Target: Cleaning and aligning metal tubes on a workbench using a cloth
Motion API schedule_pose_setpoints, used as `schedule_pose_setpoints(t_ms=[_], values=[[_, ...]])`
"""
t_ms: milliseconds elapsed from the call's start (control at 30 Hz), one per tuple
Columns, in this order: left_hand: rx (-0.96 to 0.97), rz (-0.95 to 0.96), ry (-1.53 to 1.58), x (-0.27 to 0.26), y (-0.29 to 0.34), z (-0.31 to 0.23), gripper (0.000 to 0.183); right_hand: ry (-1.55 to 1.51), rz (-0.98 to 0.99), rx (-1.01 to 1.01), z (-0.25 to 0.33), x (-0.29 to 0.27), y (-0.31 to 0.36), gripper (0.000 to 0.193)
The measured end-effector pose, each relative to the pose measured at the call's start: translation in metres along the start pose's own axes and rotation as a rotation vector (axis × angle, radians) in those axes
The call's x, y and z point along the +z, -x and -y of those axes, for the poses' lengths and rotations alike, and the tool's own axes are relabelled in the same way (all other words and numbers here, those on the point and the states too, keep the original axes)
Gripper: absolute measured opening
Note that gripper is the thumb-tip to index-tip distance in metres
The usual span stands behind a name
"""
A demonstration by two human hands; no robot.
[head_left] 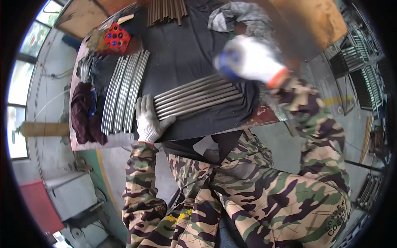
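White-gloved left hand [147, 120] flat against steel tubes [197, 98]

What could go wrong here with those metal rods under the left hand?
1. The left hand presses only one end of the loose metal rods; they could roll or fan apart on the dark cloth.
2. The rods lie close to the table edge and might slide off.
3. The blurred right hand could knock them.

The right hand [248, 60] is smeared by motion blur, so its grip and whatever blue thing it carries cannot be made out. The left hand [148, 120] covers the near ends of the tubes [198, 96]. Rods [166, 10] at the tabletop's [182, 49] far side are cut off by the top edge.
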State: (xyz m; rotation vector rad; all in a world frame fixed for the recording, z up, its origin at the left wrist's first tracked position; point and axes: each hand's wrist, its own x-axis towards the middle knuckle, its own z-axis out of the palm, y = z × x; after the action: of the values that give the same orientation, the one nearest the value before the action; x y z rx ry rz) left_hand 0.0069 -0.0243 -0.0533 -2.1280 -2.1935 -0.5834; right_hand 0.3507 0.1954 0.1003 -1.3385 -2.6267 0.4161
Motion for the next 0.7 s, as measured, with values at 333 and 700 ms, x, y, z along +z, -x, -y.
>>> schedule_pose_setpoints(t_ms=[333, 700], values=[[-0.127, 0.008, -0.015, -0.014, 0.008, -0.002, 0.113, 0.331, -0.011, 0.144, -0.180, -0.018, 0.054, 0.024], [-0.117, 0.127, -0.036, -0.021, 0.012, 0.006, 0.119, 0.415, 0.038, 0.208, -0.184, 0.001, 0.035, 0.028]])
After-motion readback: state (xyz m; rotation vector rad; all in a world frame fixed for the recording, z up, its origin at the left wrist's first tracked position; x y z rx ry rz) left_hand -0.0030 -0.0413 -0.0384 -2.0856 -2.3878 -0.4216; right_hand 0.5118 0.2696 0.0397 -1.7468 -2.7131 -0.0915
